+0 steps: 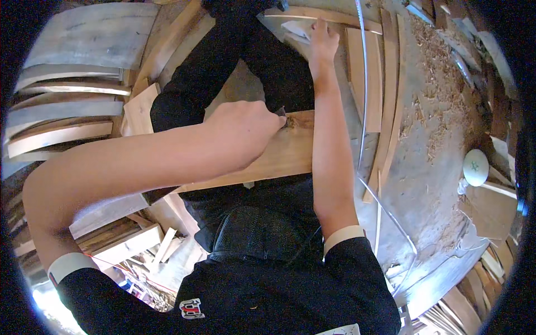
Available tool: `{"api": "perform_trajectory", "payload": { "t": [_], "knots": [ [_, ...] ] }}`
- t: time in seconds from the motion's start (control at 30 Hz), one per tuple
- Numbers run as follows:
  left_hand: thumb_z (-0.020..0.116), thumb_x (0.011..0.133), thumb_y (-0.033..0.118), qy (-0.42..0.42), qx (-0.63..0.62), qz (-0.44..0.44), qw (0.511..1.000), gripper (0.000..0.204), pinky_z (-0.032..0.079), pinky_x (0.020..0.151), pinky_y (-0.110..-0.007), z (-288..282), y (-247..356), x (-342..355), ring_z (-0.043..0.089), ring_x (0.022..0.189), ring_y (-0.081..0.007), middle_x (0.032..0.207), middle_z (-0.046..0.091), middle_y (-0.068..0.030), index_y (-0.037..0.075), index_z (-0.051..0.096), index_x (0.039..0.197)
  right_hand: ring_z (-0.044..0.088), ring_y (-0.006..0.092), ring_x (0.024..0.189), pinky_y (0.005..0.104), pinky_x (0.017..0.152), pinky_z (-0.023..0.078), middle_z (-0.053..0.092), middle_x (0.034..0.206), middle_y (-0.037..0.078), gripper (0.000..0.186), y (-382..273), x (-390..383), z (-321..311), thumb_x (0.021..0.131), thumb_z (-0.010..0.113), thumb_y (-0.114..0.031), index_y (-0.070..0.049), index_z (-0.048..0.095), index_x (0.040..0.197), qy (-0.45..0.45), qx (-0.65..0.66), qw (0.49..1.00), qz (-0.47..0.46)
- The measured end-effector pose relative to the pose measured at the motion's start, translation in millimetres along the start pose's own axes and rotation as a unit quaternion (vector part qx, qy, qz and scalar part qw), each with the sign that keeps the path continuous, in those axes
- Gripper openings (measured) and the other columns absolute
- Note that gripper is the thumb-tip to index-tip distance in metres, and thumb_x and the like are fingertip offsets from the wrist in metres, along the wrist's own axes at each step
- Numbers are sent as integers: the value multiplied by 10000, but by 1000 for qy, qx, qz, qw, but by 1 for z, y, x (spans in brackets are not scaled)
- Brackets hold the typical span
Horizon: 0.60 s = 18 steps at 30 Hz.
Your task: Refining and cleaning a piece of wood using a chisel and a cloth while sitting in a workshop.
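Note:
My left hand [245, 131] is closed on a small dark object [282, 116], mostly hidden by the fingers, over a wooden board [285, 156] lying across my lap. My right arm stretches forward past the board's right end. My right hand [324, 42] has its fingers loosely bent and apart, beside a white piece of material [295, 30] near a curved wooden strip [285, 14]; whether it touches either, I cannot tell. My dark-clothed legs [268, 72] are beneath and beyond the board.
Stacked planks [67, 134] lie on the left, long strips [391, 100] on the right beside a thin cable or band [363, 78]. Wood shavings [435, 111] cover part of the floor near a pale round object [475, 166]. Scrap wood [162, 245] lies behind at lower left.

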<state>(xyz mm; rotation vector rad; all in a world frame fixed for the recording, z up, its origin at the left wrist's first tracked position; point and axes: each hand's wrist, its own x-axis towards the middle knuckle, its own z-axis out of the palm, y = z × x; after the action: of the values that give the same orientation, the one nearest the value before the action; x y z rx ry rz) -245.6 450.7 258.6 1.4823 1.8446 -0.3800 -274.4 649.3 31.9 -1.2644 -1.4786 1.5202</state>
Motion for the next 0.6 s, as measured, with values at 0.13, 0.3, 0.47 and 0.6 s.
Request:
{"api": "perform_trajectory", "payload": {
  "t": [0.13,0.3,0.47,0.6],
  "knots": [
    [620,840,60,11,-1,5,1000,263,584,723,-464,-3,2,5,709,880,-365,923,707,-194,33,697,1090,684,412,911,477,850,514,703,945,269,492,25,13,6,928,585,-431,38,712,1009,38,46,998,-11],
    [648,819,86,-46,56,25,997,159,596,711,-438,-20,2,13,721,874,-337,920,721,-193,2,736,921,693,437,878,507,811,526,696,894,291,482,-5,-3,8,918,594,-394,72,707,871,20,-30,999,2],
    [627,853,112,-21,45,-21,999,183,599,662,-416,-10,24,19,728,814,-314,879,724,-176,-7,741,931,715,368,783,471,721,553,713,845,246,453,11,6,-4,925,596,-372,58,717,851,13,24,999,-26],
    [526,880,50,9,31,-13,999,470,584,699,-471,13,14,-1,698,817,-388,885,698,-201,37,530,1350,708,311,721,429,666,569,715,803,192,388,-13,-7,1,926,612,-345,32,704,906,-21,129,991,40]
  ]
}}
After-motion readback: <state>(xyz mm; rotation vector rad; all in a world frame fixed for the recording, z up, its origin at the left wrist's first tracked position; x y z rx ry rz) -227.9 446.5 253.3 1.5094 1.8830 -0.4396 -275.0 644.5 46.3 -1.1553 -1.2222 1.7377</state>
